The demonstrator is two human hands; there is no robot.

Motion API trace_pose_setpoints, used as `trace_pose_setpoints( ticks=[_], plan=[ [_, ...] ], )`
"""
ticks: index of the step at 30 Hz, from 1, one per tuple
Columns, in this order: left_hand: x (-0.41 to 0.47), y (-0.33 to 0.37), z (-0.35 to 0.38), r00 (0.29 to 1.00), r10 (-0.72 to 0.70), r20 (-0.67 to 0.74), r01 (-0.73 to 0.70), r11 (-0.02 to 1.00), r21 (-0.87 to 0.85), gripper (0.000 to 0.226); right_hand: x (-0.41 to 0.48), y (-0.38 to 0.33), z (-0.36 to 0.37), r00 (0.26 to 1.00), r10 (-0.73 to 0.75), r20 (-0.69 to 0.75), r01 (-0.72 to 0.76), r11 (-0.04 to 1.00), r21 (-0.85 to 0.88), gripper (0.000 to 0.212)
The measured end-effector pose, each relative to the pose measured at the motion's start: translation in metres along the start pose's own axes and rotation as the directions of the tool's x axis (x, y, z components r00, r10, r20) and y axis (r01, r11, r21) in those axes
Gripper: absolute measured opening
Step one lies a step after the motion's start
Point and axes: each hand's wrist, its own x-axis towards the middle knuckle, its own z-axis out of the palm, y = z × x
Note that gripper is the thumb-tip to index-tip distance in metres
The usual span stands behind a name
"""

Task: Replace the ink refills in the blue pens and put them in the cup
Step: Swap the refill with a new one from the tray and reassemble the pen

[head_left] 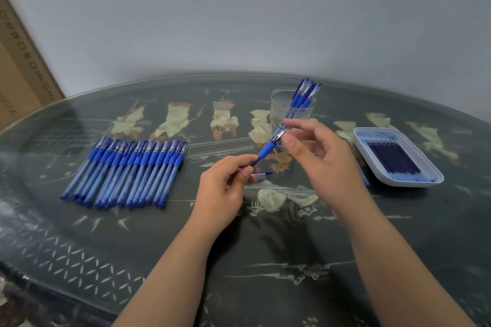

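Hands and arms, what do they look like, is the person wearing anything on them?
The left hand and right hand are bare: no gloves, rings or watch show. The left forearm and right forearm are bare too, no sleeve in view.

left hand [221, 186] and right hand [317, 156] holding blue pen [267, 150], cup [291, 111] behind

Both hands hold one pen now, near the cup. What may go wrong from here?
1. The right hand pinches the tip end of the blue transparent pen, seemingly close before the clear round cup. A sudden pull might knock the cup, whose finished blue pens all lean to one side.
2. The small clear pen cap lies loose on the dark glass-topped table beside the left hand. A brush might roll it away.
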Motion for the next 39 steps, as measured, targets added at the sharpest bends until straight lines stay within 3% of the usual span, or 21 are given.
trace_pose_setpoints(
  ticks=[6, 12, 19, 21, 23, 26, 28, 30, 32, 35, 37, 39],
  plan=[
    [-0.001, 0.001, 0.001, 0.998, -0.030, 0.055, 0.030, 0.999, -0.012, 0.028, 0.002, 0.002, 0.001, 0.999, 0.017, -0.051, -0.014, 0.999, 0.043, 0.004],
    [-0.001, 0.000, 0.001, 0.999, -0.017, 0.048, 0.016, 1.000, 0.016, 0.028, 0.002, 0.004, 0.002, 0.999, -0.018, -0.026, 0.020, 0.998, 0.067, 0.020],
    [-0.001, 0.000, 0.000, 0.999, 0.030, -0.040, -0.027, 0.996, 0.081, 0.036, 0.000, 0.001, 0.013, 0.994, -0.017, -0.108, 0.022, 0.999, 0.049, 0.013],
    [0.000, 0.000, 0.000, 0.996, -0.008, -0.086, 0.015, 0.997, 0.076, 0.034, 0.001, 0.009, 0.016, 0.995, 0.028, -0.094, -0.024, 0.999, 0.038, 0.020],
    [0.001, -0.001, -0.001, 0.988, -0.075, -0.138, 0.079, 0.997, 0.018, 0.029, 0.003, 0.023, 0.019, 0.998, 0.040, -0.037, -0.045, 0.989, -0.141, 0.033],
    [0.002, -0.001, -0.002, 0.975, -0.134, -0.175, 0.131, 0.991, -0.027, 0.025, 0.000, 0.051, 0.029, 0.977, -0.085, 0.195, 0.175, 0.839, -0.515, 0.048],
    [0.002, -0.001, -0.002, 0.975, -0.137, -0.172, 0.136, 0.991, -0.017, 0.026, -0.001, 0.065, 0.037, 0.940, -0.149, 0.308, 0.318, 0.712, -0.626, 0.050],
    [0.001, 0.000, -0.001, 0.978, -0.125, -0.166, 0.126, 0.992, -0.005, 0.027, -0.001, 0.070, 0.041, 0.931, -0.218, 0.293, 0.361, 0.668, -0.651, 0.046],
    [0.001, 0.000, 0.000, 0.981, -0.116, -0.154, 0.117, 0.993, -0.008, 0.030, 0.001, 0.064, 0.038, 0.956, -0.254, 0.145, 0.291, 0.788, -0.543, 0.044],
    [0.000, 0.002, 0.001, 0.990, -0.092, -0.104, 0.094, 0.995, 0.018, 0.036, 0.007, 0.042, 0.017, 0.993, -0.018, -0.117, -0.003, 0.984, -0.179, 0.047],
    [-0.001, 0.002, 0.001, 0.997, -0.059, -0.057, 0.062, 0.996, 0.063, 0.040, 0.011, 0.026, 0.002, 0.970, 0.093, -0.226, -0.055, 0.984, 0.170, 0.037],
    [-0.001, 0.002, 0.001, 0.999, -0.038, -0.021, 0.040, 0.995, 0.090, 0.037, 0.012, 0.010, -0.010, 0.955, 0.147, -0.256, -0.010, 0.883, 0.469, 0.023]
  ],
)
